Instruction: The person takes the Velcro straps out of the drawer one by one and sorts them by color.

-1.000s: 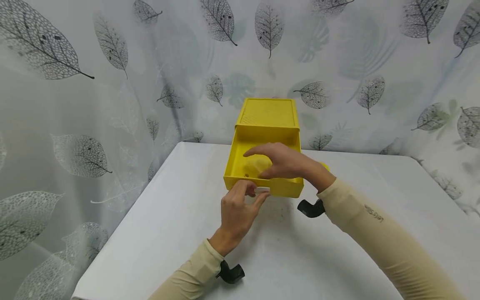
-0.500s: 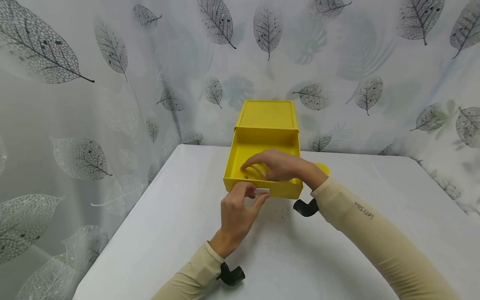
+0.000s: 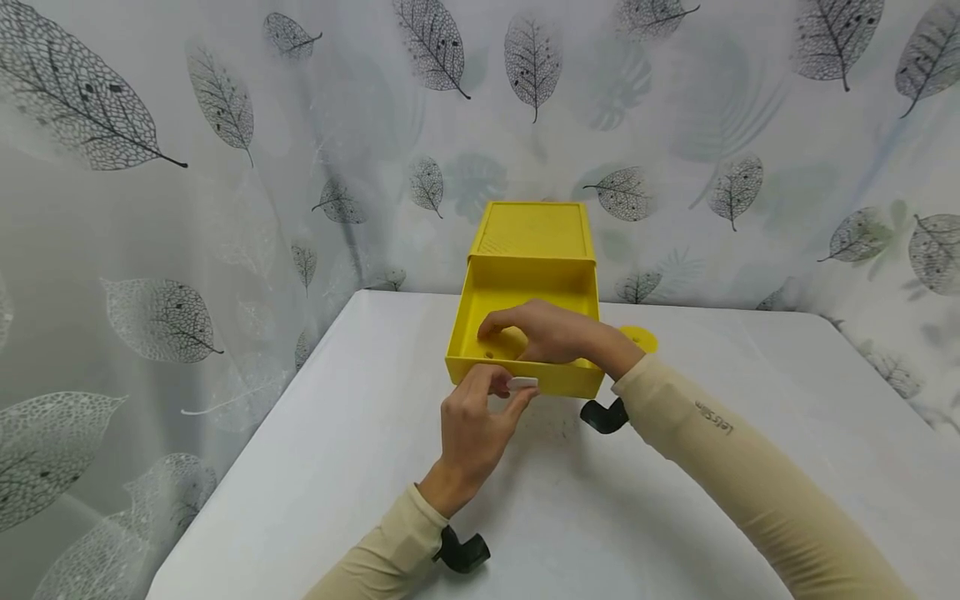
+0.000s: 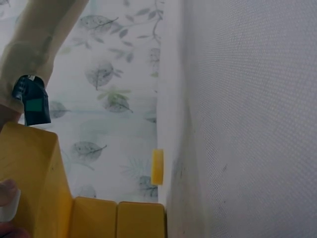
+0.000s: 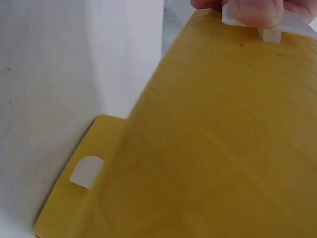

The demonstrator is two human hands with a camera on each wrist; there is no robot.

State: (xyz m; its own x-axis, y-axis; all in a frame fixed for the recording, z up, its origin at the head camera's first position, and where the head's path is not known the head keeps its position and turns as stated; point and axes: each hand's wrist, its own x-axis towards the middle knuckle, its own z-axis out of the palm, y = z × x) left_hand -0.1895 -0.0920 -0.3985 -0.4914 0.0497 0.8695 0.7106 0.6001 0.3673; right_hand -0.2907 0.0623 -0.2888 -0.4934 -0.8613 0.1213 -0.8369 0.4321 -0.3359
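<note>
A yellow drawer stands pulled out of a small yellow drawer unit. My left hand pinches the white handle on its front; in the right wrist view, fingertips of that hand press the same handle. My right hand reaches down inside the drawer near its front wall, fingers bent. The front wall hides part of that hand, so I cannot tell whether it holds anything. A small brown spot shows on the drawer floor beside the fingers.
A round yellow piece stands on the white table, right of the unit. Below the drawer, another yellow front with a white handle shows in the right wrist view. Leaf-patterned curtains enclose the table's back and sides.
My right hand has lowered into the drawer and shifted slightly left, its fingers drawing in. The left hand keeps its grip on the handle, and the drawer stays pulled out.
</note>
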